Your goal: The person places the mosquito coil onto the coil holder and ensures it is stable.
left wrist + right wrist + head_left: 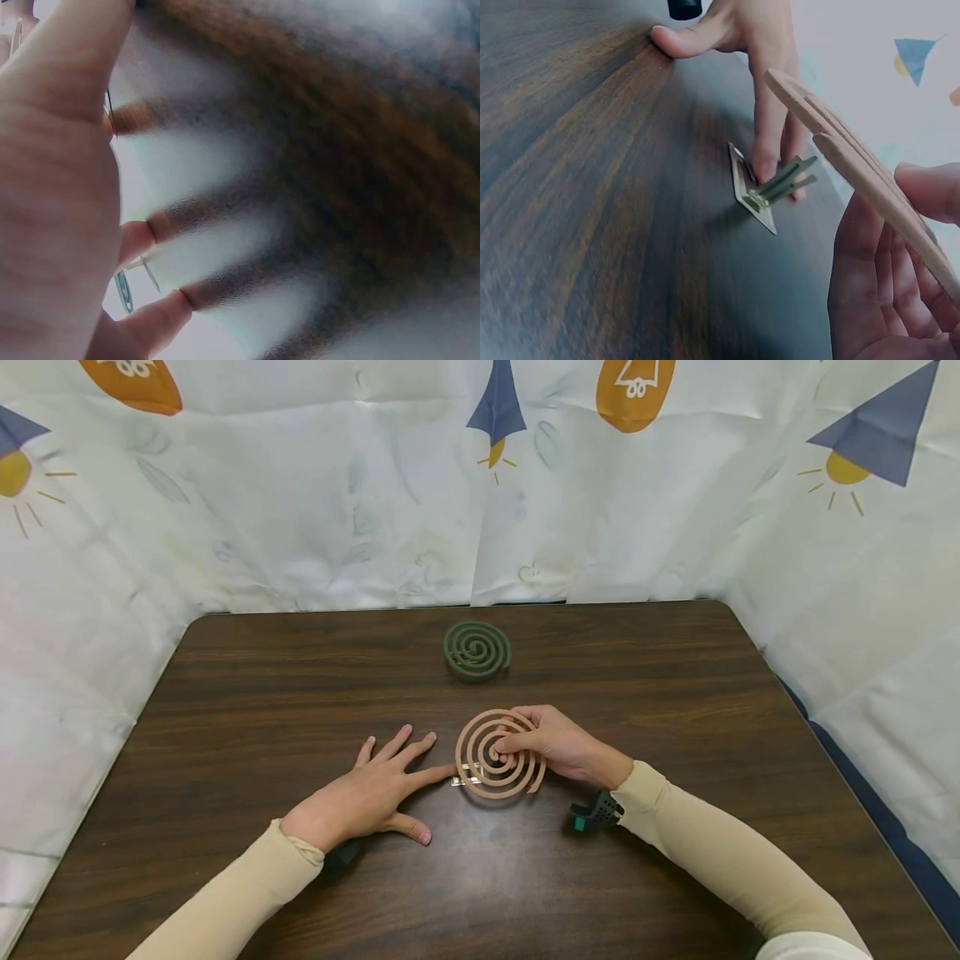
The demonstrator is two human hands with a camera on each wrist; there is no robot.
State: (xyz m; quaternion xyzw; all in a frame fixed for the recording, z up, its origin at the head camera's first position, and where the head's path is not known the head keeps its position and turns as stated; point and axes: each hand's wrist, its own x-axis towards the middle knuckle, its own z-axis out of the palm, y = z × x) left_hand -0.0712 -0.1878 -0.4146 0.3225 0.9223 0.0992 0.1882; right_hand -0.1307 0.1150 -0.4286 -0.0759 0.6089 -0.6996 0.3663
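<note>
My right hand [558, 745] pinches a tan mosquito coil [460, 752] between the thumb on top and the fingers beneath. In the right wrist view the coil [862, 172] is tilted, its edge near a small metal coil stand [762, 198]. That stand has a flat base on the table and a raised prong, apart from the coil. My left hand [365, 802] lies spread on the table, its index fingertip pressing on the stand's base. The left wrist view shows that hand [60, 187] with its fingers extended. From above, the coil hides much of the stand.
A green mosquito coil [476, 650] lies farther back on the dark wooden table [300, 668]. White patterned cloth [300, 510] hangs behind the table and along both sides. Dark wrist devices [597, 811] sit at the wrists.
</note>
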